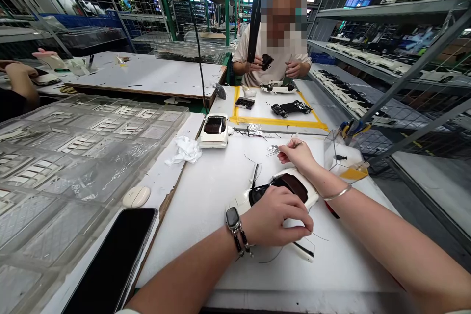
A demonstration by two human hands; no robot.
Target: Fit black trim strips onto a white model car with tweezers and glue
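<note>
A white model car body (294, 187) with dark windows lies on the white worktable (221, 191) in front of me. My left hand (277, 218), with a watch and bead bracelet on the wrist, rests closed over the car and holds it down. Farther back, my right hand (296, 153), a thin bangle on its wrist, pinches a thin metal tool or pin near a small pile of shiny parts (273, 149). Thin black strips lie around the car.
A second white model car (214, 130) and crumpled tissue (185, 150) lie ahead to the left. Clear plastic trays (73, 157), a phone (114, 260) and an earbud case (136, 196) sit on my left. A small clear box (340, 159) stands on my right. A person opposite handles dark parts; shelves with car bodies line the right.
</note>
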